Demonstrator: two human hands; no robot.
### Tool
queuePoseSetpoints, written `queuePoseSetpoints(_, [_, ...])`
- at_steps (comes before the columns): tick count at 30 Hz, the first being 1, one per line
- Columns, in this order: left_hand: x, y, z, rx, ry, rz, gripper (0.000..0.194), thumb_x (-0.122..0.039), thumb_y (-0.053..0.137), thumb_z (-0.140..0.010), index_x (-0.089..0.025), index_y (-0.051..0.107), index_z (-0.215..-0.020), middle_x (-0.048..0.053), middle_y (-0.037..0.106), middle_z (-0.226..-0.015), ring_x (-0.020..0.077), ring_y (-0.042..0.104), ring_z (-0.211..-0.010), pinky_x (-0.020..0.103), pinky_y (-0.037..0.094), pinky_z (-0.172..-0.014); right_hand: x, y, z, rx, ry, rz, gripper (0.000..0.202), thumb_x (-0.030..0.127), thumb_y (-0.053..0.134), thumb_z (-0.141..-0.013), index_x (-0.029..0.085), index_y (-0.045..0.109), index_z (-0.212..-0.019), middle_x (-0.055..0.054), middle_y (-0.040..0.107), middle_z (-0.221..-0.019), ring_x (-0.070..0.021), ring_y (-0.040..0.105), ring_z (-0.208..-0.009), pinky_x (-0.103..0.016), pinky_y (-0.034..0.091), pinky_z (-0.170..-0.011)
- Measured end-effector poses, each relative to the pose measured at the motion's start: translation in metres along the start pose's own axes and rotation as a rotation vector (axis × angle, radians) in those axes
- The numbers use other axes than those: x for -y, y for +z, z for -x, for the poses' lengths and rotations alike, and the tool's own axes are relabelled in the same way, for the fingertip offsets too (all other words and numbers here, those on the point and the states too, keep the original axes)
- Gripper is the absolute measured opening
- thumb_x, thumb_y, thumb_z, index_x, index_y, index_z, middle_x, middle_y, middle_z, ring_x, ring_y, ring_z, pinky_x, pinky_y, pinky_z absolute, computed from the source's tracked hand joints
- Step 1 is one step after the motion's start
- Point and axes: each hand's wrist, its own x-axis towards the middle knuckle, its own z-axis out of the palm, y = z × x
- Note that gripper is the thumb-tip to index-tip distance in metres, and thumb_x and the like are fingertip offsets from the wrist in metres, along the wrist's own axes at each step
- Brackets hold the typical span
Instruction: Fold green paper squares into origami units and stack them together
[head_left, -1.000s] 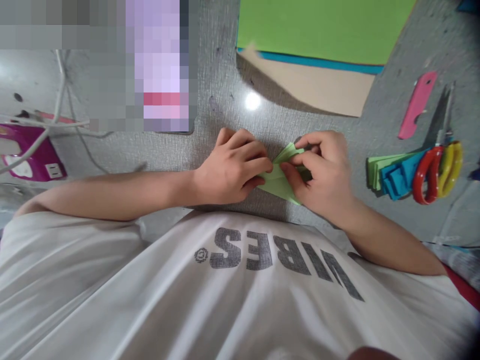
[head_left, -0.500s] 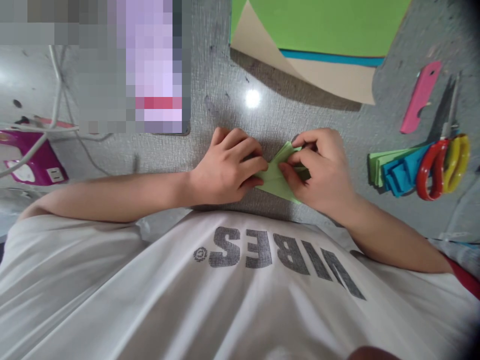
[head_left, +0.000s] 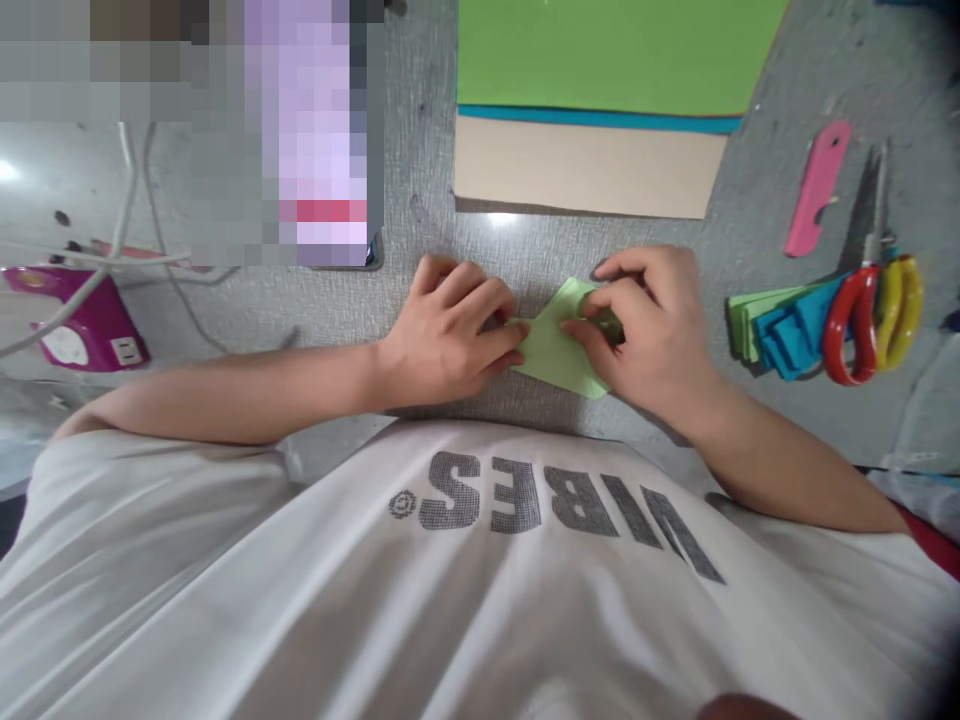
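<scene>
A light green piece of paper (head_left: 555, 352) with folded edges lies on the grey table in front of my shirt. My left hand (head_left: 459, 330) pinches its left corner between thumb and forefinger, the other fingers curled. On the right side of the paper, my right hand (head_left: 649, 325) has thumb and forefinger closed on its surface near the upper right edge. That hand partly hides the paper's right part.
Large green sheets (head_left: 615, 55) lie over blue and beige ones (head_left: 585, 170) at the top. At right are a pink cutter (head_left: 816, 195), scissors (head_left: 851, 325) and folded blue (head_left: 795, 335) and green papers (head_left: 742, 318). A purple power socket (head_left: 97, 320) and white cables (head_left: 124, 200) sit left.
The curled beige sheet now lies flat. The view has shifted slightly. More of the green paper shows between my hands, and my right hand has moved a little to the right.
</scene>
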Motion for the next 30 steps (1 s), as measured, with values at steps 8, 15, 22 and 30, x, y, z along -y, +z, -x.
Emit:
queuePoseSetpoints(8, [0.003,-0.003,0.005,-0.049,0.106,-0.081,0.032,-0.037,0.073,-0.122,-0.022,0.082,-0.096,0.002,0.07,-0.078,0.0194,0.06,-0.076,0.047,0.044,-0.082,-0.016,-0.013,-0.007,0.06,-0.078,0.1,0.02,0.043,0.085,-0.115,0.029,0.082,-0.102,-0.013,0.08,-0.131,-0.0418,0.074,-0.122,-0.065,0.06,-0.108])
queuePoseSetpoints(15, [-0.002,0.001,0.01,0.009,0.01,-0.145,0.04,-0.053,0.069,-0.123,-0.021,0.088,-0.109,0.005,0.07,-0.076,0.0223,0.065,-0.072,0.049,0.047,-0.083,-0.02,-0.009,-0.016,0.141,-0.297,0.15,0.036,0.028,0.061,-0.124,0.028,0.096,-0.115,-0.013,0.078,-0.132,-0.0334,0.067,-0.12,-0.056,0.057,-0.105])
queuePoseSetpoints(22, [-0.02,0.005,0.014,-0.017,-0.032,-0.261,0.028,-0.023,0.064,-0.122,-0.022,0.084,-0.141,0.021,0.087,-0.145,0.0398,0.081,-0.133,0.065,0.058,-0.114,-0.027,-0.014,-0.025,0.282,-0.363,0.066,0.036,0.032,0.065,-0.122,0.027,0.1,-0.118,-0.017,0.078,-0.144,-0.039,0.06,-0.133,-0.066,0.049,-0.124])
queuePoseSetpoints(30, [-0.063,0.046,0.055,-0.076,0.092,-0.123,0.051,-0.026,0.059,-0.121,-0.015,0.073,-0.169,0.025,0.08,-0.171,0.0419,0.076,-0.167,0.068,0.065,-0.139,-0.017,-0.012,-0.021,0.438,-0.365,-0.116,0.031,0.021,0.068,-0.105,0.029,0.098,-0.103,-0.012,0.081,-0.156,-0.0439,0.057,-0.153,-0.074,0.037,-0.138])
